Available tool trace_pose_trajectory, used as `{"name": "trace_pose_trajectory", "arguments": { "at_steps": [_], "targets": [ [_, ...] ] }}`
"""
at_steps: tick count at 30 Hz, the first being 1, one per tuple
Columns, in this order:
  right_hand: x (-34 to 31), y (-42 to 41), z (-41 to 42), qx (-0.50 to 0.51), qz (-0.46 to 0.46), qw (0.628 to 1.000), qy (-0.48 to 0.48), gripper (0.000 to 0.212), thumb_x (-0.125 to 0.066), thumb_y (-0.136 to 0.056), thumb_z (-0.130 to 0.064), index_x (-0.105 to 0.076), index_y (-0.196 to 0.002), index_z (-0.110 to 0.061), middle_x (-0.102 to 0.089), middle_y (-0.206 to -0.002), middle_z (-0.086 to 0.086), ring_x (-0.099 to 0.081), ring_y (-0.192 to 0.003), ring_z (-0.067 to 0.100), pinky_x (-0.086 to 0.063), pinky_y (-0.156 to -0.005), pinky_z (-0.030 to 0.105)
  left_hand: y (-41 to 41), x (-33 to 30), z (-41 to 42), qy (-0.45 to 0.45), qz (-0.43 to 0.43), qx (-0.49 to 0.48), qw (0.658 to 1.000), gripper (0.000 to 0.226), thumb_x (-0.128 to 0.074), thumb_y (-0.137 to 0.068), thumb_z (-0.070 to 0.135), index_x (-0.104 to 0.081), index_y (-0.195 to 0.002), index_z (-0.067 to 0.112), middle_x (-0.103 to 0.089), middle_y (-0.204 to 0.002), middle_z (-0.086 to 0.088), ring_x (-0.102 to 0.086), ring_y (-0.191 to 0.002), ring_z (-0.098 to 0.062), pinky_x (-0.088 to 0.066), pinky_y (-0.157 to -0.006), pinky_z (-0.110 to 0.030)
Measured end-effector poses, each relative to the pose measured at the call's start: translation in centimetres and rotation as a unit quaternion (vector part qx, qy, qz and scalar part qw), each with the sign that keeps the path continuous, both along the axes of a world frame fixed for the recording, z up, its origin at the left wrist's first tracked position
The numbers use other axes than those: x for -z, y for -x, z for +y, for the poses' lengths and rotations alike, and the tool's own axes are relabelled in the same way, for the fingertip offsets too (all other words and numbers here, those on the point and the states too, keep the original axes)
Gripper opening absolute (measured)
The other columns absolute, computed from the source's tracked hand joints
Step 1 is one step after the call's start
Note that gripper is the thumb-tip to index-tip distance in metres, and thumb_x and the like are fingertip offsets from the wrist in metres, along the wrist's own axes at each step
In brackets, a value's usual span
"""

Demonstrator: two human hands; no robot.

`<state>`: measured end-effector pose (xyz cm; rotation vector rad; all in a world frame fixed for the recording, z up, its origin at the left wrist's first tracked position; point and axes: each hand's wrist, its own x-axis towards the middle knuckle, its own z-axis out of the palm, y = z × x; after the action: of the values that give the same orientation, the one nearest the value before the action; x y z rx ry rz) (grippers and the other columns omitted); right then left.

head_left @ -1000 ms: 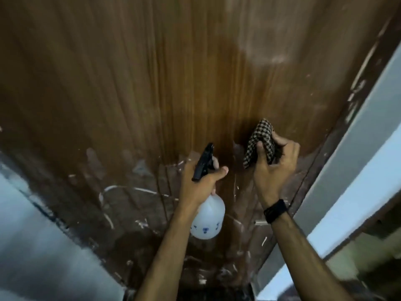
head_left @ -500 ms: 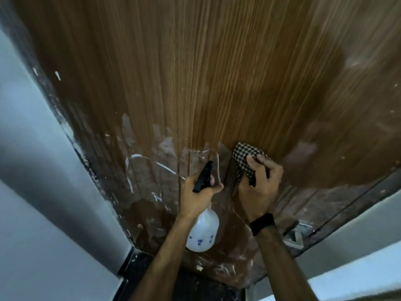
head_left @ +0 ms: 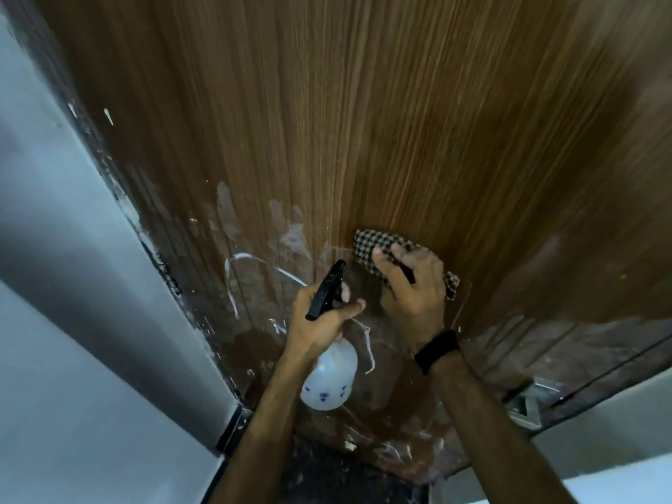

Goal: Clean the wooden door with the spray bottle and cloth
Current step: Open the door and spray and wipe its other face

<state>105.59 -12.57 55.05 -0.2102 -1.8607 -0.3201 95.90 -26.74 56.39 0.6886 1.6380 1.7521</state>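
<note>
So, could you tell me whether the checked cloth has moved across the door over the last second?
Yes. The cloth under the right hand has moved left along the door, away from the right door edge and closer to the white paint streaks.

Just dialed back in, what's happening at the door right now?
A person is cleaning the wooden door. Their right hand presses a checkered cloth flat against the lower part of the panel, while the left hand grips a spray bottle by its black trigger head, nozzle toward the door. White smears and streaks show on the wood left of the cloth.
</note>
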Motion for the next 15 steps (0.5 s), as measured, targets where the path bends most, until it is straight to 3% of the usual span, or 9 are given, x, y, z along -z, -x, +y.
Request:
{"name": "trace_pose_trajectory", "arguments": {
  "at_steps": [3, 5, 10, 15],
  "targets": [
    [3.1, 0.3, -0.6, 0.022, -0.035, 0.999, 0.016, 0.036, -0.043, -0.099, 0.002, -0.057, -0.127, -0.014, -0.050, -0.118, 0.011, -0.053, -0.096, 0.031, -0.044, -0.087, 0.044, 1.6, -0.2, -0.3, -0.007, 0.010, 0.006, 1.000, 0.022, -0.075, -0.085, -0.005, -0.059, -0.077, 0.008, -0.050, -0.059, -0.011, -0.044, -0.041, -0.018, -0.039, -0.042, -0.025],
    [3.0, 1.2, -1.2, 0.033, -0.017, 0.999, 0.037, 0.039, -0.050, -0.092, 0.005, -0.057, -0.125, -0.014, -0.049, -0.116, 0.011, -0.051, -0.097, 0.030, -0.044, -0.084, 0.044, 3.0, -0.2, -0.7, -0.019, 0.008, 0.015, 1.000, 0.022, -0.075, -0.084, -0.006, -0.059, -0.077, 0.008, -0.051, -0.061, -0.012, -0.046, -0.042, -0.018, -0.040, -0.041, -0.024],
    [-3.7, 4.9, -1.9, 0.020, 0.062, 0.998, 0.016, 0.045, -0.055, -0.081, 0.013, -0.059, -0.118, -0.012, -0.047, -0.114, 0.012, -0.047, -0.102, 0.030, -0.048, -0.082, 0.045, 6.1, -0.3, -1.8, -0.025, -0.003, 0.031, 0.999, 0.023, -0.076, -0.086, -0.001, -0.059, -0.076, 0.011, -0.052, -0.066, -0.010, -0.052, -0.062, -0.025, -0.039, -0.042, -0.022],
    [-4.9, 7.7, -3.0, 0.026, 0.115, 0.993, 0.029, 0.037, -0.055, -0.087, 0.012, -0.060, -0.115, -0.011, -0.044, -0.113, 0.010, -0.047, -0.100, 0.028, -0.055, -0.075, 0.051, 8.5, 0.3, -2.6, -0.026, -0.013, 0.051, 0.998, 0.019, -0.075, -0.087, 0.000, -0.058, -0.081, 0.007, -0.049, -0.060, -0.004, -0.046, -0.045, -0.013, -0.039, -0.042, -0.022]
  ]
}}
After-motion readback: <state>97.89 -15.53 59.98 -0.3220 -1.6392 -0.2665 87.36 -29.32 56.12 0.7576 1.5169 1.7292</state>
